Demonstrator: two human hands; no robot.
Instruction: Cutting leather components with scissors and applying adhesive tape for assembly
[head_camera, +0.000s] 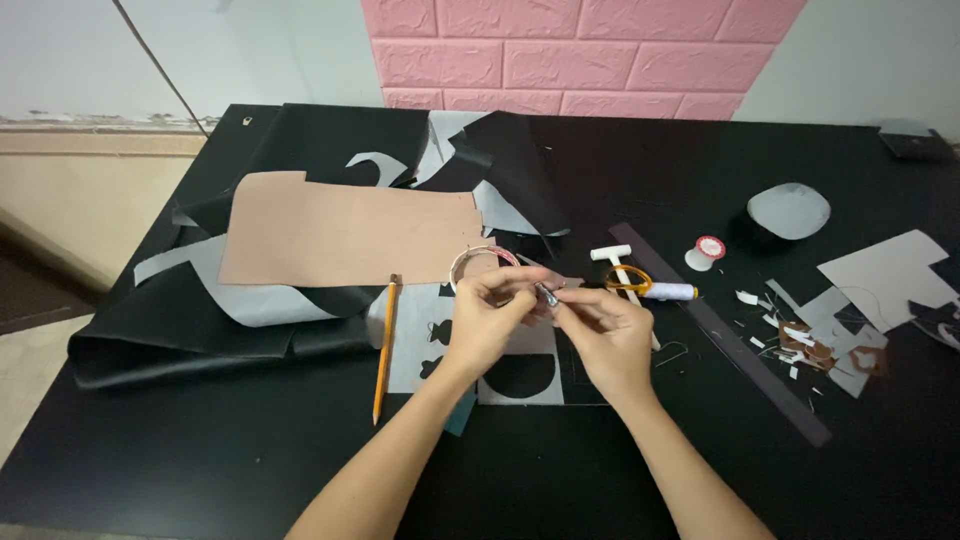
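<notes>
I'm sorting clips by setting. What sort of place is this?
Probably a home craft or leatherwork table: cut sheets of tan material and black material, spools of thread and a pencil lie around both hands, which pinch a small metal piece.

Both hands, left (487, 312) & right (604, 325), pinch small metal piece (549, 293) above grey sheet (520, 350), pencil (385, 345) nearby.

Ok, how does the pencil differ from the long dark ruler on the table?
The pencil is orange, thin and round; the ruler is a flat, dark purplish strip, wider and clearly longer.
The pencil lies nearly straight up and down in the view, left of the left hand; the ruler runs on a diagonal to the right of the right hand.
Both lie flat on the black table, and neither hand touches them.
</notes>
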